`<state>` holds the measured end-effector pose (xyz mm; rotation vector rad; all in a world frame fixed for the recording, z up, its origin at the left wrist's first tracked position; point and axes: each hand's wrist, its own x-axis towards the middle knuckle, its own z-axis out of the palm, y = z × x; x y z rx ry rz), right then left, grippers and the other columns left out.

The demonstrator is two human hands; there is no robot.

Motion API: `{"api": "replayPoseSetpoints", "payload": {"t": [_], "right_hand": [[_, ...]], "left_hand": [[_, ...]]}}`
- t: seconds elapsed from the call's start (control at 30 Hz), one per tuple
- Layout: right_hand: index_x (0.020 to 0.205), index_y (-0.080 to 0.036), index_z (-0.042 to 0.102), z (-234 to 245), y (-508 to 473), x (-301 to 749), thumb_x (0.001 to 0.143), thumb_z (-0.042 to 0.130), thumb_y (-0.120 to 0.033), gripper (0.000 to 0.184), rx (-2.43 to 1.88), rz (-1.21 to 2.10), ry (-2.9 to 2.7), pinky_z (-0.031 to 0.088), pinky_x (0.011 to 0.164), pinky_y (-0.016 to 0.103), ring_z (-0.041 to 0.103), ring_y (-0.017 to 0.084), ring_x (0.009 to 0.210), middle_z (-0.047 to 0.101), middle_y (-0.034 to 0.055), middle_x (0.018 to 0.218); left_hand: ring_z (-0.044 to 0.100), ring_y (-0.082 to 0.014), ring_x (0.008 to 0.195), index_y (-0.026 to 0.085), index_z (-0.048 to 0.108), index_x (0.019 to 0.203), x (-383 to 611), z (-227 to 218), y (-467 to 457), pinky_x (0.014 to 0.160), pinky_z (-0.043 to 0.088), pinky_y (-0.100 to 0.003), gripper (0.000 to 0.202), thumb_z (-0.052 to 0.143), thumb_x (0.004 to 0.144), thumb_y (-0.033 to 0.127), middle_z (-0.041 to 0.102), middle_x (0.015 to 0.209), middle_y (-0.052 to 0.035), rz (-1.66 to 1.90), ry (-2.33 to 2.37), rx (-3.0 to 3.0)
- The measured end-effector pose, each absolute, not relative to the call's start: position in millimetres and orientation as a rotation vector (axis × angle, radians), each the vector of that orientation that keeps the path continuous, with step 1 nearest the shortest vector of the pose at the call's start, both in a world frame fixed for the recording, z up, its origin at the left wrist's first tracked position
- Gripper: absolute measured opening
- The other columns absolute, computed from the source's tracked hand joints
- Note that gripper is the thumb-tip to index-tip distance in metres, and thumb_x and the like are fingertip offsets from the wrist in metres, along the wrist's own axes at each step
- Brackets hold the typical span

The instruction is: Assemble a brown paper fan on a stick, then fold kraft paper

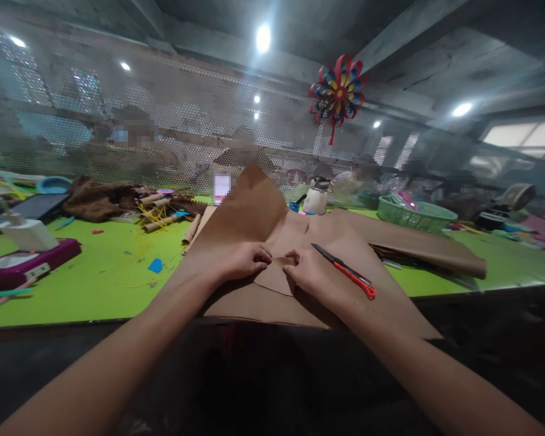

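My left hand (pixel 246 260) and my right hand (pixel 306 271) are close together over a large brown paper sheet (pixel 240 309). Between them is a smaller piece of brown paper (pixel 275 278) with a curved lower edge. The fingers of my left hand curl at its left side, and my right thumb and fingers pinch its right side. Just right of my right hand, a utility knife (pixel 358 280) with a red and black handle lies on the paper, its blade toward the back. Behind my left hand, part of the brown paper (pixel 252 206) rises in a peak.
On the green table (pixel 118 284) are a purple power strip (pixel 66 251) with a white charger (pixel 29 234), brown cloth (pixel 97 200), and paper tubes (pixel 193 230). Folded brown paper (pixel 429 245) and a green basket (pixel 418 217) stand right. A pinwheel (pixel 340 92) hangs above.
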<state>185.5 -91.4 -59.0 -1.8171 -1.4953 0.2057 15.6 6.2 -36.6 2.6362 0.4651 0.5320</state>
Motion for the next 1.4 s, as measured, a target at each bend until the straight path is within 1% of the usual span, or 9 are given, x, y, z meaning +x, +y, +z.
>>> {"api": "replayPoseSetpoints", "payload": {"t": [0.3,0.47,0.6,0.83,1.0,1.1,1.2,1.3,1.4], "right_hand": [[0.095,-0.013,0.068,-55,-93,183,0.067,0.063,-0.012,0.029,-1.878,0.125,-1.504,0.043,0.068,0.027,0.061,0.020,0.077,0.069,0.0090,0.085],[0.094,-0.014,0.069,-57,-91,184,0.067,0.063,-0.012,0.028,-1.861,0.151,-1.518,0.043,0.066,0.026,0.060,0.018,0.076,0.068,0.0061,0.083],[0.096,-0.015,0.068,-58,-90,184,0.068,0.063,-0.014,0.029,-1.871,0.159,-1.510,0.043,0.062,0.024,0.060,0.017,0.074,0.068,0.0056,0.082],[0.097,-0.014,0.068,-60,-86,185,0.069,0.063,-0.015,0.028,-1.897,0.134,-1.554,0.045,0.068,0.026,0.062,0.019,0.081,0.069,0.0074,0.087],[0.109,-0.013,0.063,-55,-99,191,0.073,0.064,-0.022,0.037,-1.908,0.036,-1.600,0.046,0.077,0.034,0.061,0.023,0.089,0.067,0.0119,0.096],[0.105,-0.016,0.064,-41,-125,189,0.078,0.061,-0.021,0.028,-1.808,-0.083,-1.762,0.040,0.092,0.039,0.053,0.025,0.106,0.061,0.0124,0.110],[0.103,-0.018,0.062,-29,-148,180,0.084,0.056,-0.026,0.022,-1.571,-0.137,-2.146,0.036,0.098,0.040,0.046,0.024,0.114,0.057,0.0113,0.118],[0.100,-0.015,0.059,-25,-154,172,0.085,0.054,-0.027,0.020,-1.504,-0.020,-2.324,0.039,0.095,0.038,0.047,0.023,0.111,0.057,0.0130,0.116],[0.087,-0.015,0.059,-21,-144,170,0.081,0.054,-0.025,0.013,-1.547,0.073,-2.424,0.044,0.085,0.032,0.054,0.021,0.099,0.062,0.0106,0.100]], "left_hand": [[0.062,-0.0191,0.088,0.018,0.073,0.090,18,-40,6,0.077,0.045,-0.027,0.024,0.052,0.078,0.023,0.069,0.103,-0.0063,0.508,0.426,2.603],[0.061,-0.0212,0.096,0.017,0.072,0.090,17,-40,7,0.085,0.045,-0.030,0.023,0.056,0.076,0.025,0.069,0.105,-0.0083,0.506,0.441,2.587],[0.062,-0.0214,0.093,0.017,0.072,0.092,16,-38,8,0.082,0.046,-0.030,0.024,0.057,0.076,0.024,0.069,0.105,-0.0079,0.474,0.444,2.575],[0.062,-0.0199,0.092,0.017,0.073,0.091,15,-39,7,0.080,0.047,-0.029,0.024,0.058,0.077,0.029,0.066,0.110,-0.0095,0.453,0.442,2.580],[0.062,-0.0203,0.090,0.014,0.074,0.091,14,-38,4,0.081,0.047,-0.030,0.025,0.056,0.079,0.027,0.066,0.108,-0.0127,0.456,0.448,2.606],[0.062,-0.0207,0.092,0.015,0.074,0.089,14,-38,4,0.082,0.047,-0.030,0.023,0.056,0.079,0.025,0.067,0.107,-0.0122,0.483,0.442,2.614],[0.062,-0.0208,0.093,0.014,0.074,0.089,13,-39,3,0.083,0.047,-0.031,0.023,0.056,0.079,0.024,0.067,0.106,-0.0125,0.494,0.422,2.618],[0.061,-0.0210,0.095,0.014,0.074,0.090,13,-40,3,0.084,0.046,-0.031,0.024,0.056,0.079,0.023,0.067,0.107,-0.0127,0.502,0.420,2.620],[0.061,-0.0208,0.095,0.013,0.074,0.089,13,-41,3,0.085,0.045,-0.031,0.023,0.056,0.079,0.021,0.067,0.107,-0.0127,0.513,0.442,2.607]]}}
